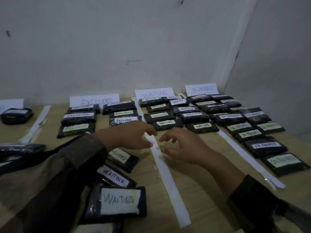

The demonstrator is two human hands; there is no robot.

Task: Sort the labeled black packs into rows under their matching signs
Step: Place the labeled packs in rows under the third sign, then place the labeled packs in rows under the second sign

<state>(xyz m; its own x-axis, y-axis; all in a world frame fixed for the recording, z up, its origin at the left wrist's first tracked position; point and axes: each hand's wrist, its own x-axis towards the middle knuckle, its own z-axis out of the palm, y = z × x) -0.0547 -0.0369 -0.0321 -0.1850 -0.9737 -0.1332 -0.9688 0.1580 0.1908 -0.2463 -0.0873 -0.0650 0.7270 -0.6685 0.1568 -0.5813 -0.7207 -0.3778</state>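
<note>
Three paper signs lean on the wall: EXCLUDED (94, 101), WAITING (154, 93) and ON PROGRESS (201, 89). Rows of labeled black packs lie under each. My left hand (133, 135) and my right hand (181, 145) hover side by side over the white strip (165, 169), fingers loosely curled, holding nothing. They are just in front of the nearest WAITING pack (168, 124) in the row. Unsorted packs lie near me under my left arm: an EXCLUDED pack (122, 158), a WAITING pack (114, 178) and a larger WAITING pack (117, 201).
Another white strip (249, 157) separates the WAITING and ON PROGRESS columns; a third strip (36, 123) runs at the left. A lone pack (16, 115) lies under a partly seen sign (10, 103) at far left. More dark packs (20, 148) lie at the left edge.
</note>
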